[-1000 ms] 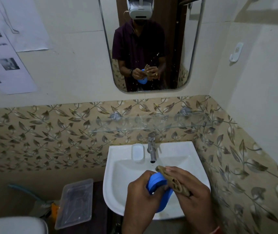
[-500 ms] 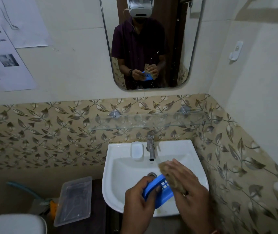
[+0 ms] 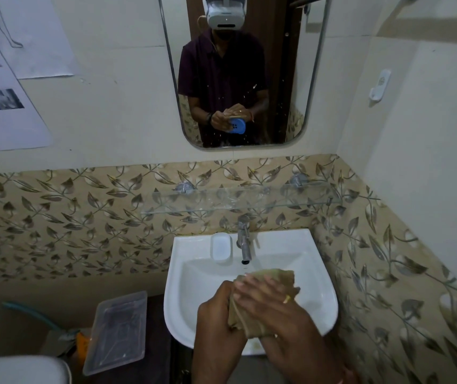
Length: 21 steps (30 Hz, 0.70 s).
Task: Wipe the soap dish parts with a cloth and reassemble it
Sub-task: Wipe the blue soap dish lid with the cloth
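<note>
Over the white sink [image 3: 324, 300], my two hands are wrapped together round a brown cloth [image 3: 273, 276]. My left hand [image 3: 216, 314] grips the blue soap dish part from the left. From here the cloth hides that part, and only the mirror reflection shows the perforated blue part [image 3: 237, 126]. My right hand [image 3: 277, 309] holds the cloth, its fingers laid across it and pressing it onto the part. A white oval dish piece [image 3: 221, 246] lies on the sink ledge left of the tap.
A chrome tap [image 3: 244, 242] stands at the sink's back, under a glass shelf [image 3: 249, 202] and a mirror [image 3: 285, 79]. A clear plastic box [image 3: 116, 331] sits lower left beside a white cistern lid [image 3: 19, 370]. The tiled wall runs close on the right.
The cloth now covers the blue part entirely. My right hand has swept left over it, and both hands are closed together around it.
</note>
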### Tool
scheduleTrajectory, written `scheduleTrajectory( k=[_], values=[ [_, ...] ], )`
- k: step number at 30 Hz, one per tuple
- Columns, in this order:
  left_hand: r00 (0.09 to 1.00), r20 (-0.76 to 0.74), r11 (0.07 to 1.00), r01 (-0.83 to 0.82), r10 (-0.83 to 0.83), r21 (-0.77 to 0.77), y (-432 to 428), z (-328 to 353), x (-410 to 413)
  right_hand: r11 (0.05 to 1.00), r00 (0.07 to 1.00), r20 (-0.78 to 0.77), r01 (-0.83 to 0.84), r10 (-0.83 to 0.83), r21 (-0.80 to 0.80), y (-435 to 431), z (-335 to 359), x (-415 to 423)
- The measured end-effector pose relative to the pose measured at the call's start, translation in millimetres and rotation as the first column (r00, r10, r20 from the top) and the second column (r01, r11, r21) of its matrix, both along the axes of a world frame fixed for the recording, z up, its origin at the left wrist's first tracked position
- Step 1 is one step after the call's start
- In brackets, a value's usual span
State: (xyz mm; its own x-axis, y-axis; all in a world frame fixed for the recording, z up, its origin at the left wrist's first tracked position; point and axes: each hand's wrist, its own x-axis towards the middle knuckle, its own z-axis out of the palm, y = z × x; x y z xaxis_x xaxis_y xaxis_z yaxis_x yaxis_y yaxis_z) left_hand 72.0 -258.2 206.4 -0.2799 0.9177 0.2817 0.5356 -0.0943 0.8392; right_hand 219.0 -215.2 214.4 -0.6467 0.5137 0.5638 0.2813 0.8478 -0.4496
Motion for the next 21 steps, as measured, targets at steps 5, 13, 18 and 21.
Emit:
scheduleTrajectory(
  k=[5, 13, 18, 21],
  values=[
    [0.994, 0.077, 0.993, -0.067, 0.074, -0.093, -4.3, 7.8, 1.6, 0.965, 0.974, -0.093, 0.189, -0.208, -0.179, 22.4, -7.6, 18.3],
    [0.998, 0.057, 0.994, 0.031, -0.025, -0.102, -7.6, 13.0, -5.2, 0.994, 0.999, -0.045, -0.006, 0.002, -0.105, 0.0, 0.9, -6.9],
    [0.999, 0.013, 0.99, 0.04, -0.038, -0.133, -8.5, 15.0, -5.2, 0.972, 0.986, -0.04, 0.154, -0.163, -0.175, 18.7, -0.4, 7.3],
    [0.998, 0.033, 0.989, 0.055, -0.051, -0.14, -9.0, 10.9, -7.2, 0.991, 1.0, 0.002, -0.031, 0.031, -0.129, -0.1, 7.6, -15.1]
  ],
)
